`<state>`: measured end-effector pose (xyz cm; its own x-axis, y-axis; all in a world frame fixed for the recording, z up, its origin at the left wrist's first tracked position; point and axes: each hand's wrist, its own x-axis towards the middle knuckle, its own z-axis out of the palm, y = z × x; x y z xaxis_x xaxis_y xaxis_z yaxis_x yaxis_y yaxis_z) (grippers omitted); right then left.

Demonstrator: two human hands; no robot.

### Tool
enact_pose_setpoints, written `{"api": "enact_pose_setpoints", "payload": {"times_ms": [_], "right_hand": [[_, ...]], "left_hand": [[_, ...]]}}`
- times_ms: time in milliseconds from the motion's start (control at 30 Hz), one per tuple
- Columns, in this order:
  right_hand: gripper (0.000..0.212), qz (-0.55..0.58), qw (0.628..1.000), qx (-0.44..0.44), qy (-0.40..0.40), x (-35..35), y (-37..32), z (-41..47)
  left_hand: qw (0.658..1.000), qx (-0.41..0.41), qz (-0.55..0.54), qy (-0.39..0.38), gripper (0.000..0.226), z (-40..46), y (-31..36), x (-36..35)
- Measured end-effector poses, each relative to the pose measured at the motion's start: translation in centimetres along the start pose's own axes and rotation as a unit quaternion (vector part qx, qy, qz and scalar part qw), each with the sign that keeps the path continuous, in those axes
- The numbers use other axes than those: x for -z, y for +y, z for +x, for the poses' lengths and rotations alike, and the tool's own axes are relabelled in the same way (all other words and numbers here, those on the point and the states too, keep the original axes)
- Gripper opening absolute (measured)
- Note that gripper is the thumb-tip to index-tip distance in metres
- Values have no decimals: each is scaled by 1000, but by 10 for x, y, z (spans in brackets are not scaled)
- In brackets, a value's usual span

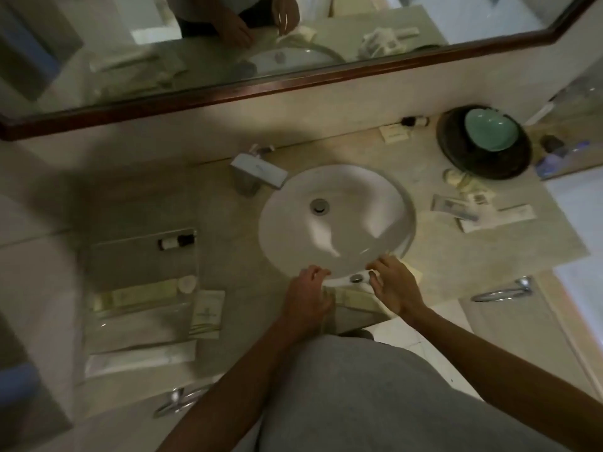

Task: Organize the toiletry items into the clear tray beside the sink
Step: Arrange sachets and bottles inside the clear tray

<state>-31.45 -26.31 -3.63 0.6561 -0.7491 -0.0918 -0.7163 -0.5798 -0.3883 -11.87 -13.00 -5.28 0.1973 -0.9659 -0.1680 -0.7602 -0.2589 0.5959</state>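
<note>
I find the view dim and soft overall. A broad shadow covers the left of the surface [137, 197]; the sink [337, 220] shows pale highlights. Brighter light washes out the right edge. The mirror [228, 40] frame bows from wide-angle distortion, and fine detail is blurred throughout.

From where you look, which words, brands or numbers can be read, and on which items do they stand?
None can be read.
Cream packet beside the clear tray: a faint emblem, too blurred.
Small cards at the wall: print too small.
Flat packets right of the sink: marks blurred.
</note>
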Motion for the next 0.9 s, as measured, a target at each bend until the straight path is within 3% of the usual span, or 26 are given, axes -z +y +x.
{"api": "enact_pose_setpoints", "payload": {"times_ms": [133,333,567,767,900], "right_hand": [[36,-16,996,-61,-64,27,83,-17],[66,-13,990,-47,-129,22,110,-12],[59,-43,990,15,-136,21,117,-22],[60,-49,987,-2,-152,29,122,-26],[48,-17,990,-34,-138,36,123,-20]], "left_hand": [[986,-30,118,-114,53,30,47,-48],[985,17,115,-131,51,48,64,-58],[978,65,125,-154,31,37,76,-54],[986,59,72,-138,51,38,92,-55],[987,25,80,-137,41,52,111,-58]]}}
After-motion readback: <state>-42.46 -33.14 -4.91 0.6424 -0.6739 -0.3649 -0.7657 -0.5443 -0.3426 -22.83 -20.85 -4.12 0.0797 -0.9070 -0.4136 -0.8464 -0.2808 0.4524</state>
